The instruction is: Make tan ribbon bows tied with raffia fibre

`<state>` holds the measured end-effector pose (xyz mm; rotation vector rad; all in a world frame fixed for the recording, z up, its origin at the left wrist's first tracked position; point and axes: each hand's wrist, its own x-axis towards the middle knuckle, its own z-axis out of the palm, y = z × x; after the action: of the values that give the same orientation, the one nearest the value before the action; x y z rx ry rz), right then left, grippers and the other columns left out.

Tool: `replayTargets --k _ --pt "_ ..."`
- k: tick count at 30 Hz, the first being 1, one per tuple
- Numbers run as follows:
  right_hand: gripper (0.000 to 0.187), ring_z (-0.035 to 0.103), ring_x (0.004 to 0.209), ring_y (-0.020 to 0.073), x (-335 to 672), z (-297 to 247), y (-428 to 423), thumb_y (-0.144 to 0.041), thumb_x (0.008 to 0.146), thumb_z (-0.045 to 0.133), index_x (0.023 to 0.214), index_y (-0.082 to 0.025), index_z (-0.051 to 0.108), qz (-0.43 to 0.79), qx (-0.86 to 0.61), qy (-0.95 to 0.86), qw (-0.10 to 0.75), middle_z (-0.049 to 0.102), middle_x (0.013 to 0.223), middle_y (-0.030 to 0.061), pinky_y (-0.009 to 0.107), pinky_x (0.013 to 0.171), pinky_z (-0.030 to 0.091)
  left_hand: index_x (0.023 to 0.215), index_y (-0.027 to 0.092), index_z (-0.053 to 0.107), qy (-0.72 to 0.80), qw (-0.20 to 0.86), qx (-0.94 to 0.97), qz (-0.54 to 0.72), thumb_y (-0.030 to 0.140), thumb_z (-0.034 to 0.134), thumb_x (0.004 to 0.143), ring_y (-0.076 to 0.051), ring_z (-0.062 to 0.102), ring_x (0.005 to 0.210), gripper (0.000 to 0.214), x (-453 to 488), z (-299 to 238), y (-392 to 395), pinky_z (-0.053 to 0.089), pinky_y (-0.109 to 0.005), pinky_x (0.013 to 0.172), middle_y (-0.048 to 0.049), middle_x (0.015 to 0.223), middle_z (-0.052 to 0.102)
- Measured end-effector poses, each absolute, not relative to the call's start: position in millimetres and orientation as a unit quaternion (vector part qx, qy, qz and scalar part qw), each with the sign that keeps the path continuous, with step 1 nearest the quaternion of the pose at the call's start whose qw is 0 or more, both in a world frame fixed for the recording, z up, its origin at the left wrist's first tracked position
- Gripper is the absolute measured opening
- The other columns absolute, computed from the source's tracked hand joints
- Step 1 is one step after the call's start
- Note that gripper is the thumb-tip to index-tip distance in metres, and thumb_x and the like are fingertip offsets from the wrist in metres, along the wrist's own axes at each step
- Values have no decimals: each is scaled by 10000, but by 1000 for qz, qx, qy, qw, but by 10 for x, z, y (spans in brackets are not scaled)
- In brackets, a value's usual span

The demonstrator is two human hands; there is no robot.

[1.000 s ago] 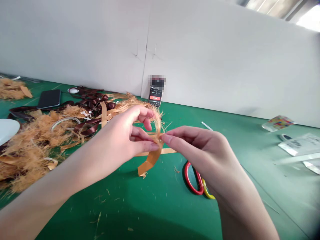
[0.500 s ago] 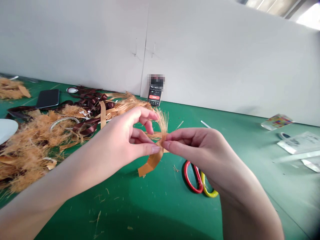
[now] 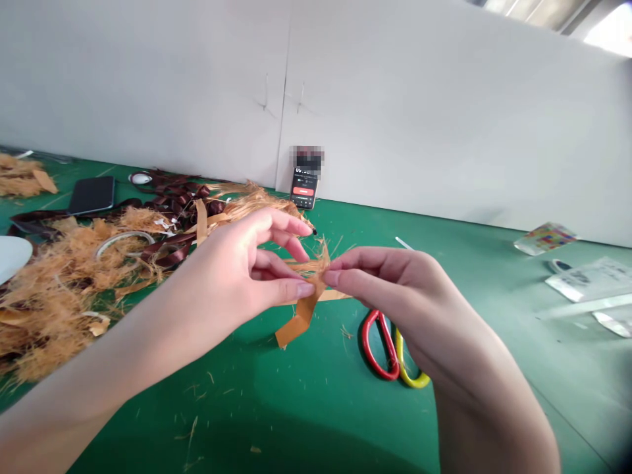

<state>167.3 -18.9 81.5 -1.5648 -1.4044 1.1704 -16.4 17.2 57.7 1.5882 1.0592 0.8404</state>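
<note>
A tan ribbon [image 3: 302, 315] with a frayed upper end is held up between both hands. My left hand [image 3: 249, 263] pinches it from the left with thumb and a finger, while the upper fingers curve loosely above. From the right, my right hand [image 3: 399, 283] grips it between thumb and forefinger, close to the loose threads. The ribbon's lower end hangs free and bent below the left thumb. Another tan strip [image 3: 336, 295] lies behind the fingertips. Scissors with one red and one yellow handle [image 3: 379, 349] lie partly under my right hand.
A heap of tan frayed fibres [image 3: 59, 289] covers the left, beside dark brown ribbon [image 3: 190, 194] and a dark phone [image 3: 92, 195]. Another phone [image 3: 303, 187] leans against the white wall. Clear packets [image 3: 582, 280] and a colourful block [image 3: 548, 238] are at right.
The upright spray of threads above my fingertips has become smaller and narrower. My right thumb has shifted slightly right and up, and the ribbon's hanging end is bent more sharply.
</note>
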Motion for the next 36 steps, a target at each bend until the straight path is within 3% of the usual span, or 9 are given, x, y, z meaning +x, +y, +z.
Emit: replayTargets --k 7,18,23,31,36 --pt "102 635 723 153 1691 831 -207 -282 732 655 704 -239 743 455 -596 -552 366 721 726 4 264 587 435 1002 253 636 444 500 679 303 339 727 743 -156 712 798 288 -134 638 166 583 -199 668 18 862 716" --pt "108 603 683 138 1710 831 -212 -299 730 666 684 -222 728 462 -597 -558 347 689 695 5 255 559 409 953 251 662 459 462 672 353 399 692 779 -162 702 793 231 -143 697 103 557 -191 610 5 919 707" --pt "93 608 681 128 1703 837 -204 -288 732 679 725 -231 752 461 -591 -552 365 718 722 0 247 592 441 1029 263 645 465 455 673 351 420 664 807 -166 694 851 272 -141 677 122 564 -208 669 -3 1000 707" --pt "115 658 777 177 1669 892 -252 -287 741 678 775 -226 770 472 -605 -526 366 721 732 17 291 680 498 974 247 650 448 501 677 300 370 696 770 -197 708 843 243 -101 661 146 588 -269 698 -6 875 727" --pt "103 652 761 191 1686 879 -242 -267 712 686 741 -216 771 462 -618 -528 355 686 665 21 299 653 504 969 254 655 453 503 671 304 389 706 765 -183 703 825 250 -120 648 126 574 -244 674 4 860 721"
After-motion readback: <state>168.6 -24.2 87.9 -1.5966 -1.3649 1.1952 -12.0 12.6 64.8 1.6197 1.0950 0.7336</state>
